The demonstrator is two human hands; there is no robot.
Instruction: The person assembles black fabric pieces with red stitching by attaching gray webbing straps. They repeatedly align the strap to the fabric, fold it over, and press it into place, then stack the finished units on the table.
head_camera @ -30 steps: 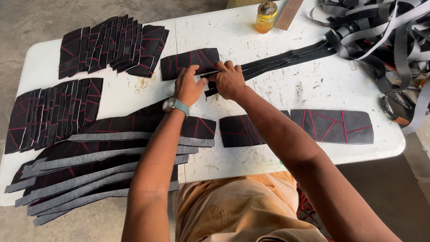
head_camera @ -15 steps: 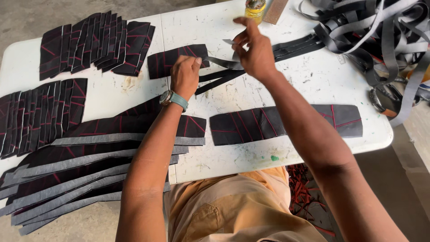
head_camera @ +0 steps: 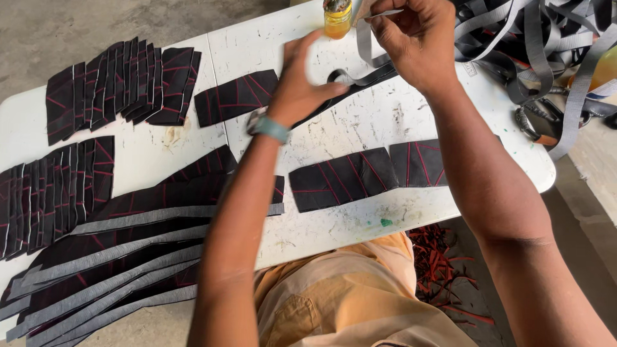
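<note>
At the far side of the scuffed white table (head_camera: 385,122), the right hand (head_camera: 418,38) pinches a grey webbing strap (head_camera: 364,40), lifted beside a small amber bottle (head_camera: 337,17); the left hand (head_camera: 302,83), fingers curled, touches the strap's dark length (head_camera: 360,76).

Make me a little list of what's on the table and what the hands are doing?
Table: white, scratched
Left hand: touching a grey strap
Right hand: pinching the strap's raised end
Jar: amber, at far edge
Patches: black with red stitching, in stacks and singly
Strips: long, grey-edged, piled at left
Straps: grey tangle at right
</note>
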